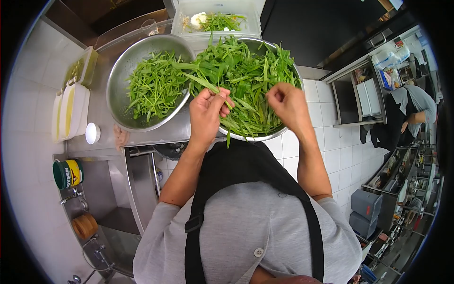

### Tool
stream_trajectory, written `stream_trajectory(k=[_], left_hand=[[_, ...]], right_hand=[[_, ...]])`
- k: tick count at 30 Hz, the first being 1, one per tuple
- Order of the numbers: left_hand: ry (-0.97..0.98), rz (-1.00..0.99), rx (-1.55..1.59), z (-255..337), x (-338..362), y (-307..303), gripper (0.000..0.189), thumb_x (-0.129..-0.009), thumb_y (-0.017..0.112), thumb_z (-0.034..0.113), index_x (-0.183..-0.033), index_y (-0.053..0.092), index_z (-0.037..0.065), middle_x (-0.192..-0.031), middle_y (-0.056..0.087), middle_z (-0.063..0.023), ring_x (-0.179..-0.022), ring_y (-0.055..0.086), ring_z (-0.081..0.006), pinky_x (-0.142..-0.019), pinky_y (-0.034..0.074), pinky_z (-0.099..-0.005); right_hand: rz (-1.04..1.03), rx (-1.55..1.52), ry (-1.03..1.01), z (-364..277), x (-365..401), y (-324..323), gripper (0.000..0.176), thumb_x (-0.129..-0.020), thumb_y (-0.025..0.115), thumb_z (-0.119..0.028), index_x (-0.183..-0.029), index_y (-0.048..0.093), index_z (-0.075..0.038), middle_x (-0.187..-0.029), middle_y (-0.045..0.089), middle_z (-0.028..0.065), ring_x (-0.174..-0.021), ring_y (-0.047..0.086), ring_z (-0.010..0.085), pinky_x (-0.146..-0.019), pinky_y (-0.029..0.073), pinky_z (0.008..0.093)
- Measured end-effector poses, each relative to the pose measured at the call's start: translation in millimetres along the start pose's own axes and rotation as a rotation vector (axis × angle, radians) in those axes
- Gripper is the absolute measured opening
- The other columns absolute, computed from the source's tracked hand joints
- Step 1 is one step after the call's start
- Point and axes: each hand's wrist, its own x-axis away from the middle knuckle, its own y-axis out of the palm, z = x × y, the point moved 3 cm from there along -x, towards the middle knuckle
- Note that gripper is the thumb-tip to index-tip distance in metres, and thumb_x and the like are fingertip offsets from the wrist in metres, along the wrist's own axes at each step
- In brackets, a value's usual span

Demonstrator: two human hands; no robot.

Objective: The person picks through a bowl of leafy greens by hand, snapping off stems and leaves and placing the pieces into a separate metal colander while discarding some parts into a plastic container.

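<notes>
Two metal bowls of leafy greens stand side by side. The left bowl (115, 97) holds shorter cut stems and leaves (153, 85); the right bowl (297, 75) is heaped with long leafy greens (246, 71). My left hand (208, 111) is closed on a green stalk (204, 83) over the near left part of the right bowl, its leaves pointing toward the left bowl. Over the right side of the same bowl, my right hand (288, 106) has its fingers curled together and slightly blurred; what they hold, if anything, is hidden.
Behind the bowls is a white bin (257, 29) with green scraps. A glass (149, 27), a small white cup (92, 133) and plastic containers (71, 111) stand left. The sink (101, 184) is lower left. Another person (402, 113) bends at the far right.
</notes>
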Motion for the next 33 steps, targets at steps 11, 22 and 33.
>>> stream_trajectory(k=[11,22,33], left_hand=[[-0.02,-0.005,0.009,-3,3,-1,0.015,-0.105,0.061,0.013,-0.109,0.069,0.001,-0.085,0.072,-0.0057,-0.067,0.059,-0.0055,-0.062,0.046,-0.0203],[-0.096,-0.15,0.016,-7,2,17,0.019,-0.103,0.065,0.01,-0.116,0.07,-0.003,-0.094,0.075,-0.0105,-0.074,0.065,-0.0082,-0.067,0.053,-0.0218],[-0.211,-0.261,-0.089,-11,-3,46,0.023,-0.102,0.069,0.015,-0.115,0.073,-0.004,-0.091,0.074,-0.0066,-0.076,0.065,-0.008,-0.067,0.053,-0.0222]], right_hand=[[-0.26,0.007,0.075,17,2,29,0.011,-0.087,0.075,-0.011,-0.091,0.075,0.0,-0.074,0.071,0.0074,-0.067,0.065,0.0165,-0.064,0.051,0.0318],[-0.109,-0.722,0.136,4,-15,-22,0.01,-0.094,0.076,-0.011,-0.093,0.072,-0.002,-0.079,0.07,0.0015,-0.061,0.053,0.0055,-0.059,0.042,0.0206],[-0.143,-0.844,0.078,-3,-7,-9,0.008,-0.095,0.074,-0.004,-0.101,0.07,0.0,-0.085,0.072,0.0035,-0.066,0.058,0.0049,-0.06,0.046,0.0209]])
